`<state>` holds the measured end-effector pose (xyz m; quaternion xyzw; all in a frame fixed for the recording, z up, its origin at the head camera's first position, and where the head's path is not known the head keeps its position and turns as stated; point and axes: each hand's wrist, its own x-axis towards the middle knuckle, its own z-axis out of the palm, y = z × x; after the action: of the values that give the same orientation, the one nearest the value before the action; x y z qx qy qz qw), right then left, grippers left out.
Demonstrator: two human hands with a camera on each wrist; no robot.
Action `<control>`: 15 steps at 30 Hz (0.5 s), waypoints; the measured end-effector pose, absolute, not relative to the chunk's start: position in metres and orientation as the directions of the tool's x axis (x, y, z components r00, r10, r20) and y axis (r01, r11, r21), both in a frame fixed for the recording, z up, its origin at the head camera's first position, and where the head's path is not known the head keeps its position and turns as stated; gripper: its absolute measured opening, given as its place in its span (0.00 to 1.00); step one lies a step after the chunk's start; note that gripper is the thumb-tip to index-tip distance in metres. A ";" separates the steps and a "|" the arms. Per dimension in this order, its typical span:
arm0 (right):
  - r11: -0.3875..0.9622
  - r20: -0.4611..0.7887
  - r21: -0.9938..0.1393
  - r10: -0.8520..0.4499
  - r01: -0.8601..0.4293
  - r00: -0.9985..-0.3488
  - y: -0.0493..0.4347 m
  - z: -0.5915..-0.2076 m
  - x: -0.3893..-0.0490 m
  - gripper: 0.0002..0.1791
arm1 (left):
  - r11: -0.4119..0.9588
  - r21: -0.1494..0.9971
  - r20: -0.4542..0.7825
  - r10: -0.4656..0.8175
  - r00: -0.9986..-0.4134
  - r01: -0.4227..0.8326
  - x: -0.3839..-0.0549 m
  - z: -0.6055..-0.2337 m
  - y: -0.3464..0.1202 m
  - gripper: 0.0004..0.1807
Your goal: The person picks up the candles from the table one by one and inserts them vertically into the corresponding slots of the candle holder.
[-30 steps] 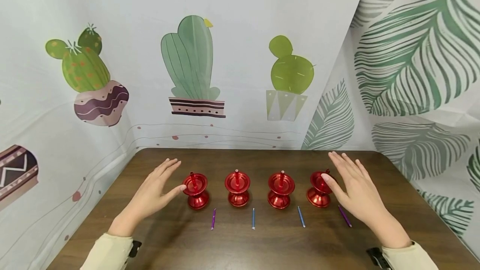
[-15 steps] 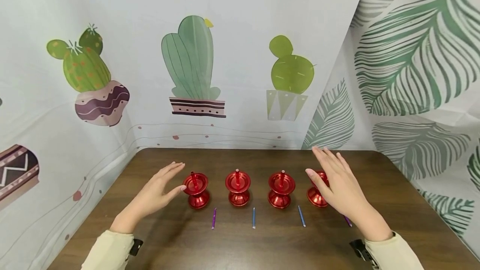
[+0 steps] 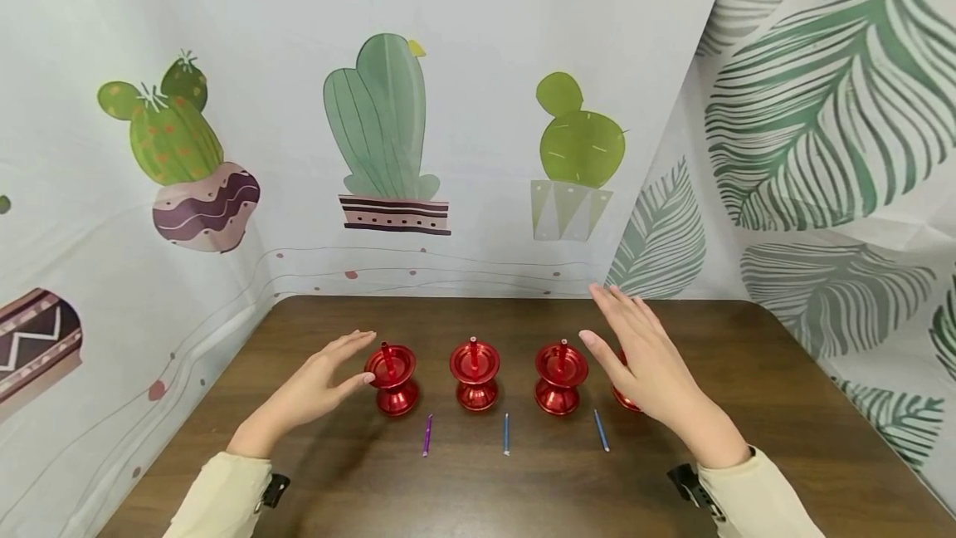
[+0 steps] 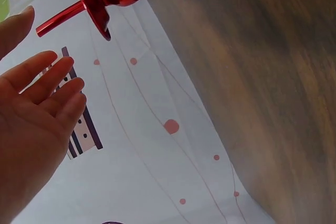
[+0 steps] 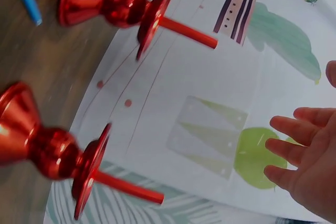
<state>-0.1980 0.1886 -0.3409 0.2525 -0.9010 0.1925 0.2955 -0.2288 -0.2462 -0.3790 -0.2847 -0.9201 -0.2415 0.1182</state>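
Several shiny red candle holders stand upright in a row on the table, each with a thin tube rising from its dish. My left hand [image 3: 314, 393] hovers beside the leftmost holder [image 3: 396, 398], fingers extended; its thumb tip overlaps that dish's edge in the head view. In the left wrist view the palm and fingers hold nothing. My right hand [image 3: 653, 364], fingers spread and holding nothing, is raised in front of the rightmost holder [image 3: 624, 399], mostly hiding it. Between them stand a second holder [image 3: 476, 395] and a third holder [image 3: 557, 398].
In front of the holders lie a thin purple candle [image 3: 427, 436], a blue candle [image 3: 506, 435] and another blue candle [image 3: 602, 431]. The brown table [image 3: 463, 496] meets a white cloth backdrop [image 3: 478, 106] printed with cacti and leaves.
My right hand has moved left, away from the right side, and now covers most of the rightmost holder and the purple candle there. My left hand has shifted slightly right.
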 end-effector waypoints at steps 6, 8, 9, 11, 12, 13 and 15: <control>0.759 0.632 -0.209 -0.376 -0.616 -0.677 0.169 -0.338 -0.200 0.35 | 0.705 0.395 0.341 0.483 -0.806 0.589 -0.233 -0.383 -0.246 0.31; 0.738 0.614 -0.241 -0.387 -0.630 -0.688 0.162 -0.336 -0.199 0.35 | 0.707 0.406 0.321 0.482 -0.815 0.578 -0.234 -0.385 -0.246 0.32; 0.722 0.600 -0.266 -0.394 -0.638 -0.696 0.159 -0.335 -0.199 0.35 | 0.709 0.412 0.309 0.481 -0.820 0.572 -0.235 -0.385 -0.246 0.32; 0.689 0.567 -0.319 -0.411 -0.650 -0.714 0.151 -0.334 -0.198 0.34 | 0.711 0.427 0.287 0.478 -0.830 0.558 -0.236 -0.387 -0.247 0.32; 0.673 0.547 -0.347 -0.421 -0.653 -0.724 0.148 -0.334 -0.198 0.34 | 0.713 0.432 0.278 0.477 -0.834 0.552 -0.236 -0.388 -0.247 0.33; 0.660 0.530 -0.369 -0.429 -0.654 -0.732 0.144 -0.334 -0.197 0.34 | 0.713 0.438 0.270 0.477 -0.836 0.548 -0.237 -0.388 -0.247 0.33; 0.635 0.501 -0.402 -0.450 -0.659 -0.739 0.137 -0.334 -0.197 0.33 | 0.712 0.447 0.261 0.475 -0.840 0.542 -0.238 -0.390 -0.247 0.33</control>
<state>-0.1968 0.1369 -0.3335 0.3129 -0.8860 0.2908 0.1802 -0.2382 -0.2471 -0.3897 -0.2755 -0.9231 -0.2609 0.0634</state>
